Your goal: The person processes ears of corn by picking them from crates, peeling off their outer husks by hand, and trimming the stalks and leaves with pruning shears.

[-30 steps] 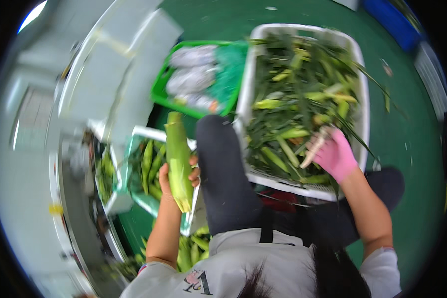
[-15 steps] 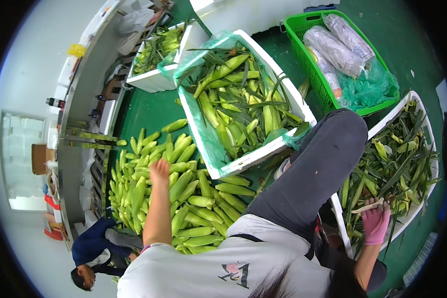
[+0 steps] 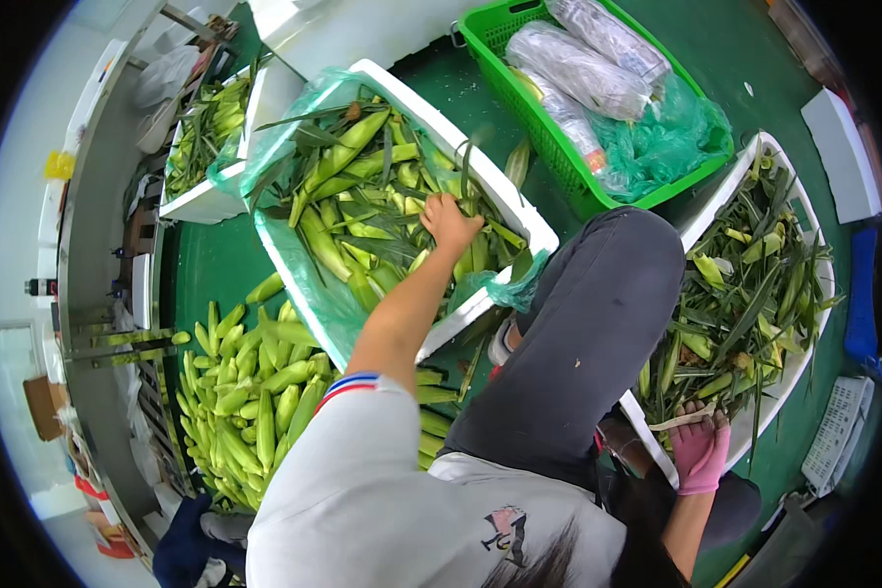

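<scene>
- Left hand (image 3: 449, 221) is reached into the near white box (image 3: 534, 227), which is lined with green film and filled with unhusked corn (image 3: 343, 157). Fingers are curled down among the ears; whether one ear is already gripped cannot be told, as the fingertips are buried in leaves.
- Right hand (image 3: 701, 453), in a pink glove, rests at the near rim of the husk bin (image 3: 792, 167) on the right. It is partly closed over a pale strip, probably a husk or a knife handle; which one cannot be told.
- Judgement: one ear is best taken around its thick middle rather than by loose leaves, which would tear away. It should be lifted straight up so the neighbours are not dragged over the rim.
- Judgement: the film liner (image 3: 304, 284) hangs loose at the box edge and could be snagged by the wrist.
- The raised knee (image 3: 598, 323) lies between box and bin, so any transfer across must be carried over it.
- Trimmed ears are piled on the floor (image 3: 255, 392) at lower left.
- A green crate (image 3: 559, 147) holding clear wrapped bundles stands beyond the knee.
- A second white box of corn (image 3: 201, 127) stands at upper left.
- Another person (image 3: 191, 549) is partly seen at the lower edge.
</scene>
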A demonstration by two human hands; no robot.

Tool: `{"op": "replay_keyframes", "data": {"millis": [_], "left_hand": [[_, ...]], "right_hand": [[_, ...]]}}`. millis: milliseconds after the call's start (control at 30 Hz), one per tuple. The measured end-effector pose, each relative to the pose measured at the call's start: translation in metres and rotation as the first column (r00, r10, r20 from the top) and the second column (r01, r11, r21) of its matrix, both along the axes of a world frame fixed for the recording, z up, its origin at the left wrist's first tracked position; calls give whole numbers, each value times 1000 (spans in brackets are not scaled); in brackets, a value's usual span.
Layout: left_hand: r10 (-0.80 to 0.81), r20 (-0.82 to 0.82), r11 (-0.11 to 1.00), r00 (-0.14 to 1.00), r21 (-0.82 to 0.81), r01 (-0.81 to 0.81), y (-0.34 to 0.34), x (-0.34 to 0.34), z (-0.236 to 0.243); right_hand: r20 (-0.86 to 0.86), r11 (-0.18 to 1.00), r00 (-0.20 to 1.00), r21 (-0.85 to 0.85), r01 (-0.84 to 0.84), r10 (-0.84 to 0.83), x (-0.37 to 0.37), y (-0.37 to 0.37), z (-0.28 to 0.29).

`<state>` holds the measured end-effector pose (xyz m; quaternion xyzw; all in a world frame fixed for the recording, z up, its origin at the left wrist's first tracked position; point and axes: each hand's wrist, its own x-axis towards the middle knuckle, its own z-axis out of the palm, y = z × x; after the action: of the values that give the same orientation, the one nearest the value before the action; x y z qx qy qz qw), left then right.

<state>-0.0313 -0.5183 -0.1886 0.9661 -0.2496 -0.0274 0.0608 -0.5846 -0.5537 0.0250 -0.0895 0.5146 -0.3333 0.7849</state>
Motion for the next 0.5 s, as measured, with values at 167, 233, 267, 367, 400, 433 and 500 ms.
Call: {"op": "replay_keyframes", "data": {"millis": [167, 233, 267, 367, 400, 433, 500], "left_hand": [[-376, -662, 759, 648, -621, -195, 49, -32, 2], [-491, -698, 761, 521, -634, -133, 74, -22, -29], [-571, -735, 763, 367, -639, -92, 82, -16, -39], [-346, -831, 904, 434, -419, -82, 72, -26, -18], [-311, -858, 899, 409, -405, -166, 73, -28, -5], [-268, -883, 890, 385, -380, -252, 86, -26, 8], [-207, -834, 923, 511, -340, -182, 141, 5, 22]], "right_hand": [[28, 999, 999, 25, 22, -23, 4, 2, -4], [31, 1000, 999, 7, -9, 9, 19, -1, 8], [58, 999, 998, 2, -35, 35, 18, -6, 0], [80, 1000, 996, -13, -27, 28, 32, -18, 3], [104, 999, 994, -25, -30, 33, 33, -20, 3], [151, 996, 987, -80, -50, 61, 36, -22, 4], [215, 981, 969, -175, -85, 122, 42, -25, 11]]}}
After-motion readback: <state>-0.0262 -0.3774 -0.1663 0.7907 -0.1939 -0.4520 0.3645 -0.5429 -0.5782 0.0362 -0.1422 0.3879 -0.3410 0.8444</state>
